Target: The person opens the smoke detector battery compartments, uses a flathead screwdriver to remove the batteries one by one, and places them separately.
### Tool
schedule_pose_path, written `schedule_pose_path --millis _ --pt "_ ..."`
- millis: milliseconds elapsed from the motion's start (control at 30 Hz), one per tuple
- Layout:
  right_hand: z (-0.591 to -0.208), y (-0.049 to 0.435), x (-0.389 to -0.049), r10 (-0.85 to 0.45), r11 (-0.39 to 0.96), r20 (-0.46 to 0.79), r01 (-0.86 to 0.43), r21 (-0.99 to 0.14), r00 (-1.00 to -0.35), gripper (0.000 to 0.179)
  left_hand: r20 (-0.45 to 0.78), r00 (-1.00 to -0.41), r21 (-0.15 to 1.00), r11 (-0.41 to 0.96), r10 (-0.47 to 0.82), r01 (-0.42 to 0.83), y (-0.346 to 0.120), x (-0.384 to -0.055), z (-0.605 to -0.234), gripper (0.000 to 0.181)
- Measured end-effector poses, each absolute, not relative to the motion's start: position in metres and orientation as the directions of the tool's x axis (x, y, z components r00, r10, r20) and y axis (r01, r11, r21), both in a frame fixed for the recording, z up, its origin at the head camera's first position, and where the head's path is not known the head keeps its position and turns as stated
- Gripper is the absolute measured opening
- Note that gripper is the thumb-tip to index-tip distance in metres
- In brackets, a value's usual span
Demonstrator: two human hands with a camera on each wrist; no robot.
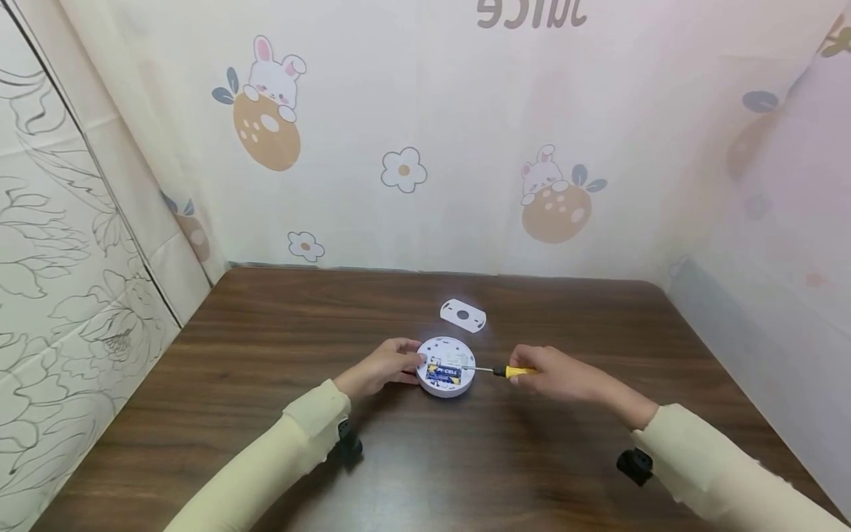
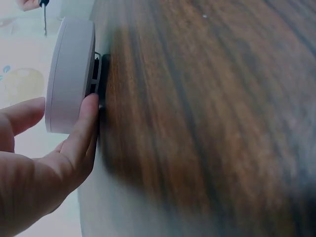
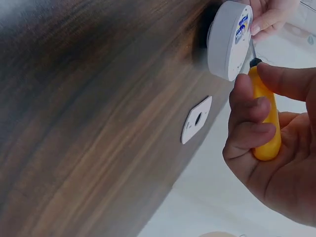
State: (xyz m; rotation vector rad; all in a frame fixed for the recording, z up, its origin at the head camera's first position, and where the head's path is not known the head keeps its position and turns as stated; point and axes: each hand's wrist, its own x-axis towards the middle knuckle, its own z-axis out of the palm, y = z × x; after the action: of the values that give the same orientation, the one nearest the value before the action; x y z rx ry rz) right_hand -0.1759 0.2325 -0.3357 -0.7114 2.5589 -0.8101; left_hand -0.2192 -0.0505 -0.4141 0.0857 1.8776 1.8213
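A round white device (image 1: 447,390) that looks like a smoke alarm lies back side up on the table, tilted in neither wrist view's detail. Blue-and-yellow batteries (image 1: 443,374) marked "PKCELL" sit in its back. My left hand (image 1: 385,363) grips its left edge; in the left wrist view the thumb (image 2: 29,114) is at the upper rim and the fingers (image 2: 79,136) reach under the lower side. My right hand (image 1: 555,373) holds a yellow-handled screwdriver (image 3: 266,118), fingers and thumb curled round the handle. The screwdriver's shaft points left, its tip over the device beside the batteries.
A white mounting plate (image 1: 473,319) with a round hole lies just behind the device on the brown wooden table (image 1: 299,318). Printed curtains (image 1: 465,222) hang along the table's back edge and both sides. Each wrist carries a small black camera (image 1: 636,466).
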Motion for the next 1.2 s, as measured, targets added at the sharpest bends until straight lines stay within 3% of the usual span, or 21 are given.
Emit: schedule_pose_path --millis 367,767,1067,1200 --pt "-0.32 0.212 -0.182 -0.531 0.823 -0.183 -0.452 -0.343 -0.827 0.012 -0.305 -0.886 0.952 0.112 0.348 -0.284 -0.047 -0.216 -0.413 0.043" --pt "-0.304 0.187 -0.179 -0.544 0.839 -0.135 -0.537 -0.088 -0.828 0.017 -0.304 -0.896 0.953 0.089 0.324 -0.291 -0.047 -0.216 -0.414 0.042" --pt "-0.297 0.17 -0.181 -0.59 0.802 -0.091 -0.595 0.041 -0.802 0.017 -0.307 -0.899 0.95 0.046 0.313 -0.309 -0.043 -0.216 -0.416 0.045" --pt "-0.299 0.172 -0.185 -0.603 0.794 -0.082 -0.607 0.029 -0.793 0.017 -0.336 -0.893 0.94 0.047 0.299 -0.338 -0.042 -0.214 -0.415 0.048"
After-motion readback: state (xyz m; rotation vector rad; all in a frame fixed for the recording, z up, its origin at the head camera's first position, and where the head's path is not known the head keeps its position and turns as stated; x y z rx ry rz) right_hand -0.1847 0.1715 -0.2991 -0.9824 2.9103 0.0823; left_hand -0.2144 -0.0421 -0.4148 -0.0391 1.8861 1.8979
